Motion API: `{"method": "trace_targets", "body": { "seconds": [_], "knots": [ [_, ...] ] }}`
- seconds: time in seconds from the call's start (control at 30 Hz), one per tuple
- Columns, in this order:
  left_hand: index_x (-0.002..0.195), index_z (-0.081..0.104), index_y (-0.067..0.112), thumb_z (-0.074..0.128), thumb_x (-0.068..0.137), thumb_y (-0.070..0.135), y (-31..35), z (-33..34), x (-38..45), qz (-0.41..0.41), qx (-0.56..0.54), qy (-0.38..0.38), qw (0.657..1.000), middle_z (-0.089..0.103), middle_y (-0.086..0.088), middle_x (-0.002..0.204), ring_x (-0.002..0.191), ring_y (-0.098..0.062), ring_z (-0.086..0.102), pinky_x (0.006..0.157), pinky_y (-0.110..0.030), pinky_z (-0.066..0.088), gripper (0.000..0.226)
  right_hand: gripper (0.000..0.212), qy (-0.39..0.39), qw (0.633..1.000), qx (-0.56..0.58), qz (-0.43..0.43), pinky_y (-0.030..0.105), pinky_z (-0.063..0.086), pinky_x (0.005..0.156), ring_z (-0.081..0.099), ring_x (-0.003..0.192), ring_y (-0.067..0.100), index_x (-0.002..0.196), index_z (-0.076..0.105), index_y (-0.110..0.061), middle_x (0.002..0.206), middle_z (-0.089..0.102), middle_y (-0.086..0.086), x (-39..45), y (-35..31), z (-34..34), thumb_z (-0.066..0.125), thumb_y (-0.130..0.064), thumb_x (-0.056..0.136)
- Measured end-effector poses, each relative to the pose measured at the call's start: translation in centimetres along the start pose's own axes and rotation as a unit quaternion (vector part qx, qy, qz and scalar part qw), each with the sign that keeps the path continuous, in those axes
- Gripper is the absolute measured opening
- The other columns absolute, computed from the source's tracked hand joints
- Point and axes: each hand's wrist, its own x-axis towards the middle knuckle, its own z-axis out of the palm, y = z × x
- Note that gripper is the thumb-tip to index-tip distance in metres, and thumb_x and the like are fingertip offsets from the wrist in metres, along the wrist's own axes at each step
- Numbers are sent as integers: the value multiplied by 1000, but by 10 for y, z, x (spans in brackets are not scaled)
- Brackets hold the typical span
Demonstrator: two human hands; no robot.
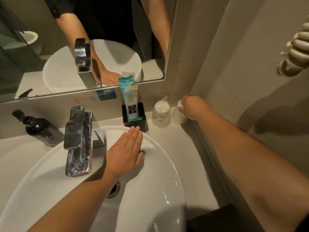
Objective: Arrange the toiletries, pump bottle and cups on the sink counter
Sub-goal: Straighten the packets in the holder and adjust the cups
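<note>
My right hand (193, 107) grips an upside-down wrapped paper cup (178, 116) in the counter's back right corner. A second wrapped cup (160, 112) stands just left of it, also upside down. A black square holder (135, 121) holds upright teal toiletry packets (129, 96) that lean on the mirror edge. My left hand (124, 153) lies flat, fingers together, on the rim of the white basin (158, 181), its fingertips close to the holder. A black pump bottle (39, 128) stands at the far left of the counter, behind the basin.
A chrome faucet (77, 141) rises at the basin's back left, with a small card stand (98, 139) beside it. The mirror (83, 44) runs along the back wall. A tiled wall (250, 81) closes the right side, with rolled towels (297, 51) hanging there.
</note>
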Motion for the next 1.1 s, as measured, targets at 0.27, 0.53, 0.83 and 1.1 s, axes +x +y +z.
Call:
{"method": "trace_targets", "body": {
  "seconds": [0.27, 0.53, 0.83, 1.1],
  "knots": [
    [141, 38, -3, 27, 96, 43, 1, -3, 0, -3, 6, 1, 1000, 37, -23, 147, 138, -37, 35, 112, -49, 29, 65, 24, -30, 999, -33, -31, 34, 48, 77, 62, 98, 35, 103, 62, -12, 107, 66, 14, 11, 8, 3, 60, -30, 87],
    [141, 37, -4, 29, 96, 42, 1, -2, 1, 0, 9, 3, 1000, 37, -24, 147, 138, -37, 34, 112, -49, 29, 64, 22, -27, 999, -13, -16, 34, 45, 75, 61, 98, 37, 105, 60, -9, 106, 65, 18, 10, 7, 2, 58, -24, 89],
    [142, 35, -3, 29, 96, 42, 0, 0, 1, 0, 5, 3, 1000, 35, -24, 148, 139, -37, 32, 113, -49, 29, 64, 28, -21, 1000, -6, -10, 33, 45, 76, 61, 99, 36, 110, 59, -11, 109, 64, 16, 4, 5, 0, 61, -28, 88],
    [142, 34, -3, 26, 97, 42, 0, 0, 1, 0, 0, -5, 1000, 35, -23, 149, 139, -37, 31, 112, -49, 32, 65, 22, -31, 999, -25, -3, 32, 42, 73, 61, 99, 37, 107, 61, -9, 110, 63, 17, 0, 3, -3, 60, -22, 89]
  ]
}}
